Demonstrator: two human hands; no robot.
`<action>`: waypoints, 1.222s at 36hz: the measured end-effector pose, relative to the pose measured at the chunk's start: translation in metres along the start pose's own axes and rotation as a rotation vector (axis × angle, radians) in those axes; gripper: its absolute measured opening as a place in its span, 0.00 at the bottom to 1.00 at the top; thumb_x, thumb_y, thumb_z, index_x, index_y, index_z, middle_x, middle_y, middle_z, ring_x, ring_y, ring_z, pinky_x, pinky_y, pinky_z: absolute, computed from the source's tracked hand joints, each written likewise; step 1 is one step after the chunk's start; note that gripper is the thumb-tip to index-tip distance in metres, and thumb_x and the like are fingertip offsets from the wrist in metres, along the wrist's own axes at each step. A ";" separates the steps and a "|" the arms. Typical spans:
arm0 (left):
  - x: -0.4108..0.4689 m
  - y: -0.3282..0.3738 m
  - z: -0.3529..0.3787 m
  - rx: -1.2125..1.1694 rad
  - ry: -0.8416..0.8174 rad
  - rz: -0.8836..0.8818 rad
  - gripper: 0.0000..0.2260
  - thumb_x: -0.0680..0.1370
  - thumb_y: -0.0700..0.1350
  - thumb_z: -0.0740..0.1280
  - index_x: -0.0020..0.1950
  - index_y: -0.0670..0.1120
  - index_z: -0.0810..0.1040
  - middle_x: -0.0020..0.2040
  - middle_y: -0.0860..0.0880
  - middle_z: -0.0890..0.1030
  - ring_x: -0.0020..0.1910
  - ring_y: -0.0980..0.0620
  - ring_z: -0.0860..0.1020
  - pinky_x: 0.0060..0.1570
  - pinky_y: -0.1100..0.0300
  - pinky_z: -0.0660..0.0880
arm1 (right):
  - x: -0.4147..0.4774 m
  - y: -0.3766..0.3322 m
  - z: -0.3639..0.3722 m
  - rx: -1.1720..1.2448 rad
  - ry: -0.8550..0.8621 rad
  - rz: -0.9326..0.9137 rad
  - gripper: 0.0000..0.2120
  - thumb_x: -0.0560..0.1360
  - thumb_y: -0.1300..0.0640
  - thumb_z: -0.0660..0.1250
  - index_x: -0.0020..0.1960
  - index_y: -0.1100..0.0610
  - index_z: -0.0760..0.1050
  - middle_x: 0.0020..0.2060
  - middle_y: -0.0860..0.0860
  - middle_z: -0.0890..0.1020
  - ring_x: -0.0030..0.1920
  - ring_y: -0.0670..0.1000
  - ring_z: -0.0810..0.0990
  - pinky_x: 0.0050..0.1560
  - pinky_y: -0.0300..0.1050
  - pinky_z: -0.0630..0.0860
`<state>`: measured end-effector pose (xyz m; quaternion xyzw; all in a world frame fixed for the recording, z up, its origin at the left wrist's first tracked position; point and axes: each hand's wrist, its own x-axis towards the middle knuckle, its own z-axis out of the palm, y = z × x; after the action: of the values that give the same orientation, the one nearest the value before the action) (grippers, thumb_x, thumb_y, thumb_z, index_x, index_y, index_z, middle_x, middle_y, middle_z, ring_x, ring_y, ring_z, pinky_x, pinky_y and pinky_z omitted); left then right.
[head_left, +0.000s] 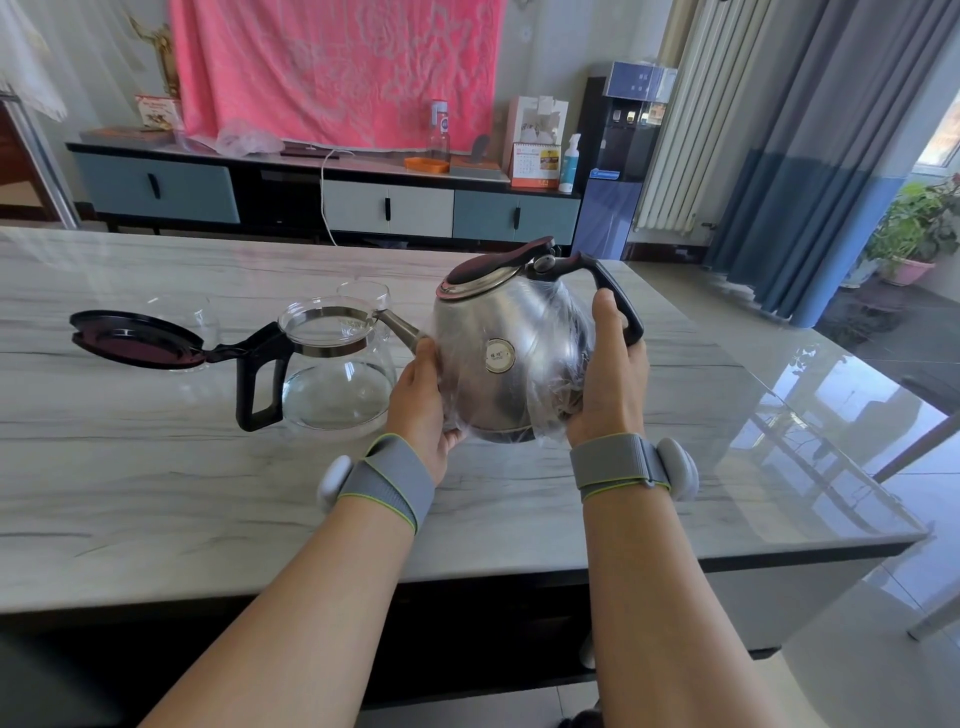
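A steel kettle (498, 353) wrapped in clear plastic film is tilted toward me just above the marble table (156, 467). It has a dark lid, a black handle and a thin spout pointing left. My left hand (423, 405) cups its left side below the spout. My right hand (610, 374) holds its right side under the handle, fingers wrapped round the body. A glass jug (337, 374) with a black handle stands to the left, its dark lid (135, 340) flipped open.
Two clear glasses (363, 296) stand behind the jug. The table's right edge (779, 395) borders a glossy tiled floor. A low cabinet (322, 197) with clutter, a water dispenser (618, 156) and curtains lie beyond.
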<state>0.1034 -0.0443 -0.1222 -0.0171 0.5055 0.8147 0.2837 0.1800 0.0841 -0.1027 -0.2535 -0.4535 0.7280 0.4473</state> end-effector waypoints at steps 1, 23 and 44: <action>0.000 0.000 0.000 0.001 0.001 0.000 0.17 0.81 0.63 0.60 0.65 0.57 0.77 0.60 0.52 0.82 0.58 0.48 0.79 0.58 0.42 0.78 | 0.000 0.000 0.000 -0.004 -0.001 -0.002 0.14 0.75 0.40 0.74 0.44 0.47 0.73 0.43 0.45 0.75 0.47 0.49 0.75 0.58 0.52 0.77; -0.002 0.001 0.000 0.006 -0.007 0.001 0.13 0.82 0.63 0.60 0.58 0.57 0.77 0.53 0.53 0.82 0.51 0.51 0.79 0.46 0.50 0.79 | 0.002 0.000 0.000 -0.026 0.000 -0.001 0.18 0.71 0.38 0.74 0.51 0.50 0.78 0.49 0.49 0.80 0.54 0.53 0.82 0.69 0.61 0.78; 0.000 0.000 0.000 -0.001 0.006 0.003 0.18 0.81 0.63 0.61 0.64 0.55 0.78 0.54 0.53 0.83 0.53 0.50 0.80 0.50 0.48 0.80 | 0.000 -0.002 0.001 -0.024 0.006 -0.010 0.17 0.70 0.38 0.74 0.50 0.49 0.79 0.47 0.47 0.80 0.52 0.50 0.80 0.70 0.61 0.78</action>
<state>0.1038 -0.0443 -0.1222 -0.0188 0.5060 0.8151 0.2813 0.1803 0.0842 -0.1010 -0.2588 -0.4622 0.7196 0.4490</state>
